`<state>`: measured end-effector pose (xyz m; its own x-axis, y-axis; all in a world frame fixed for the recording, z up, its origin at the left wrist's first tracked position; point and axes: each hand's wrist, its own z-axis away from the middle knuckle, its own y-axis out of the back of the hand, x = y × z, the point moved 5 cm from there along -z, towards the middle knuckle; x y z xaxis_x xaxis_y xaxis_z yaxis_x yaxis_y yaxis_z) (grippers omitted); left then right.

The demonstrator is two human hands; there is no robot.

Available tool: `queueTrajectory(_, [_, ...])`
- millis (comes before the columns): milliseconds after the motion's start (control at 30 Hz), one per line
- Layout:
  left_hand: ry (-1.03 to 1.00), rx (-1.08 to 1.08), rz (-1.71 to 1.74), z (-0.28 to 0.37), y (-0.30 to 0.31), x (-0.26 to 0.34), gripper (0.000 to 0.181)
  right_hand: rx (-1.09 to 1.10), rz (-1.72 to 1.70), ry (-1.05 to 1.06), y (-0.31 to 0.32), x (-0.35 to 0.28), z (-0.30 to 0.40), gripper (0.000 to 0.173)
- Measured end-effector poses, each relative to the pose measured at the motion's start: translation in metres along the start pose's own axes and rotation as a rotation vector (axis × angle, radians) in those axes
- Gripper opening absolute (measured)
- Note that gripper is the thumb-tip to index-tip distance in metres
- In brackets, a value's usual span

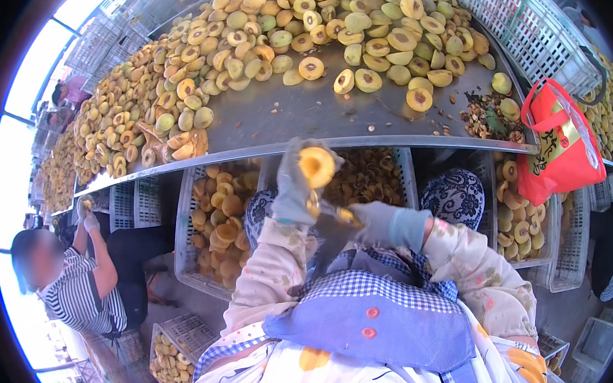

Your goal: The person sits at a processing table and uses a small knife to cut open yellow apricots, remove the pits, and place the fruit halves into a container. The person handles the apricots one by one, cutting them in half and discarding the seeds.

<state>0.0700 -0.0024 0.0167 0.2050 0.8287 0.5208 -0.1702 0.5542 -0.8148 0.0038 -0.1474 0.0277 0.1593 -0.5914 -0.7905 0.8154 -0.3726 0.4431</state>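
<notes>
My left hand (291,184), in a grey knit glove, grips a halved yellow stone fruit (317,167), probably a peach, its cut face with a round hollow turned up. In my right hand (382,222), gloved alike, is a small metal pitting tool (334,210) with a yellowish handle. Motion blurs its tip, close to a small yellow piece (312,204) below the fruit half; I cannot tell what that piece is. Both hands are over my lap, just before the metal table's front edge (335,145). Beneath them, a crate (406,172) contains brownish fruit scraps or pits (366,174).
Halved fruit (276,40) lies heaped across the metal table (291,113). A left crate (184,251) holds hollowed halves; a right crate (549,240) holds halves with pits. A red bag (559,144) hangs at the table's right corner. A co-worker (80,279) sits at left.
</notes>
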Motion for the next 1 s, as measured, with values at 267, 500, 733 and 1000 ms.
queueTrajectory(267, [-0.368,0.522,-1.663,0.064,0.109,0.180,0.022,0.081,0.303,-0.335,0.014,0.086,-0.017,0.043])
queueTrajectory(500, [-0.305,0.279,-1.383,-0.055,-0.001,0.105,0.028,0.161,0.072,-0.246,0.020,0.100,-0.039,0.048])
queueTrajectory(733, [-0.054,-0.152,-1.971,-0.216,-0.058,0.017,0.053,0.083,-0.078,-0.219,0.021,0.093,-0.041,0.050])
queueTrajectory(1000, [-0.111,0.151,-0.837,-0.122,-0.015,0.025,0.041,0.404,-0.086,-0.093,0.048,0.074,-0.028,0.048])
